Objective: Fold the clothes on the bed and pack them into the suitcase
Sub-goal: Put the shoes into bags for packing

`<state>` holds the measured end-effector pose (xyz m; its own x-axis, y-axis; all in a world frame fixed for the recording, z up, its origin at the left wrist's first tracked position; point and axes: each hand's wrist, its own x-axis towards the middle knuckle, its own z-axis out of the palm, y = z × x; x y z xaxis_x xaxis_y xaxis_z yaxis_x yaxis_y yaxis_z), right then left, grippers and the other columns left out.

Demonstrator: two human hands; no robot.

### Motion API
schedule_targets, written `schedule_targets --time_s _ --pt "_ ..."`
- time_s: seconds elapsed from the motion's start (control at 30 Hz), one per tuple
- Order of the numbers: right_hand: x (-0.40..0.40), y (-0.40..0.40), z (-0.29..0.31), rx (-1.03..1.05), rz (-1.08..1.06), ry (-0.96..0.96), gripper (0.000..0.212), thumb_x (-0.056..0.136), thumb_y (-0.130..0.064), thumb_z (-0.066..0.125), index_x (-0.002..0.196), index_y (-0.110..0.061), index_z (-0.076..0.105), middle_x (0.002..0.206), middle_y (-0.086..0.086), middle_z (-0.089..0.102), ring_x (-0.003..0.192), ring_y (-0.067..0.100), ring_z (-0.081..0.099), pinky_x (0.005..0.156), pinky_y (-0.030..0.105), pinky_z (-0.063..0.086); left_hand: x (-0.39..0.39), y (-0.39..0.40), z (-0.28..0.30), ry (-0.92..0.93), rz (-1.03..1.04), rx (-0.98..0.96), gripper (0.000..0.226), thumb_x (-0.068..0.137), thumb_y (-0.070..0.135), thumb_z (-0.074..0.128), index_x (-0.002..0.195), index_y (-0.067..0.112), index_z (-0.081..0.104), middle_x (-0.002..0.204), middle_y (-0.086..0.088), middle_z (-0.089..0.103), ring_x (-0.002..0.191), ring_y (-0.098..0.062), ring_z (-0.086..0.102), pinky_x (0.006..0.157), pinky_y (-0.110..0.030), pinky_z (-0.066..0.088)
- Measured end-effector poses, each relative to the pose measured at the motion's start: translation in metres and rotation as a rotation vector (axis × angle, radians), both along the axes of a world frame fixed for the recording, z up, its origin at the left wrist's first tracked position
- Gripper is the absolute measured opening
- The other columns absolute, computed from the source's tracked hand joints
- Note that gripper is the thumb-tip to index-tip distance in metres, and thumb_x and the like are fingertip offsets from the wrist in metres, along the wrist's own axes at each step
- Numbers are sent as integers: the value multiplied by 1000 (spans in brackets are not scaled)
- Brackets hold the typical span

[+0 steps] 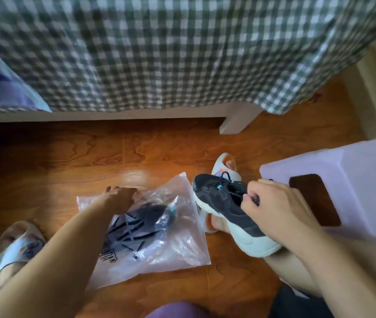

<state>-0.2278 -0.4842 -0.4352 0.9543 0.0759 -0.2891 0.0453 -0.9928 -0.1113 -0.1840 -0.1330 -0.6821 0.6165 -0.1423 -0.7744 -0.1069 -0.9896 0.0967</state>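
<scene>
R hand (pixel 272 210) gripped black-and-white sneaker (pixel 226 214) just right of clear plastic bag (pixel 159 226); L hand (pixel 120 198) at bag's top edge, grip unclear

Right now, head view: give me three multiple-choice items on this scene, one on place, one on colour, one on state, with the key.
1. Where does the plastic bag lie?
A. on the bed
B. on the wooden floor
C. on the stool

2. What colour is the upper of the shoe held in the right hand?
A. red
B. yellow
C. dark

3. What is the left hand doing?
A. holding the bag's top edge
B. hanging idle
C. gripping the stool

Key: 1 B, wood floor shows all round the bag. 2 C, dark upper over a white sole. 3 A, its fingers sit at the bag's opening.
</scene>
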Motion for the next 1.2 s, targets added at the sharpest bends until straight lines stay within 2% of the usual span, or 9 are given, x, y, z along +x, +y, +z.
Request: schedule_targets --time_s 0.1,0.2,0.47,0.57,0.67,0.77,0.87,1.03,1.2 --pt "-2 -3 -7 27 -9 42 33 91 -34 54 66 -18 39 67 0 44 61 16 45 51 25 28 -5 1 -5 -57 56 -81 25 98 29 55 116 34 72 121 5 71 111 -16 65 97 -31 48" --pt "0 -2 -2 -10 -11 81 32 93 -34 53 69 -17 42 68 0 47 63 15 46 52 27 31 -17 7 4 -52 135 -191 17 92 8 57 83 19 67 89 -3 66 88 -22 62 71 -27 42" --pt "13 24 32 -76 -25 207 28 96 -37 48 72 -22 43 76 -2 54 70 19 51 51 32 33 -48 40 127 -307 -27 -335 18 97 21 51 95 39 48 98 6 55 86 -24 59 76 -37 51" --pt "5 37 38 -5 39 242 30 95 -35 49 70 -21 43 79 1 53 68 18 46 51 32 31 -63 63 150 -502 -105 -147 21 94 12 59 108 27 58 106 0 59 100 -28 58 81 -37 47" --pt "-4 44 32 131 58 282 30 94 -39 49 71 -20 51 81 1 55 80 23 46 60 32 33 -73 50 169 -717 193 186 24 97 18 52 120 15 57 113 -9 54 107 -33 53 86 -41 47" --pt "-11 49 28 259 13 318 33 98 -37 47 71 -21 55 74 1 56 79 25 48 76 34 29 -90 11 176 -262 807 78 17 95 11 46 106 4 58 104 -11 65 90 -32 68 73 -34 54" --pt "-19 59 31 342 56 274 32 100 -33 46 73 -17 54 71 1 52 74 19 45 67 35 36 -119 -36 172 262 755 -149 17 98 20 57 108 7 59 98 -6 64 73 -19 63 66 -30 59" --pt "-10 64 16 453 29 179 35 97 -35 46 67 -18 49 61 -6 46 66 19 49 59 36 37 -130 -72 137 -60 753 -349 51 87 40 73 125 17 49 115 5 60 102 -15 59 81 -27 48" --pt "4 65 8 469 55 214 37 100 -33 42 67 -19 44 61 -5 41 61 14 41 54 34 33 -115 -71 126 -201 816 -331 26 89 40 54 85 15 61 78 4 66 66 -16 59 60 -30 46"
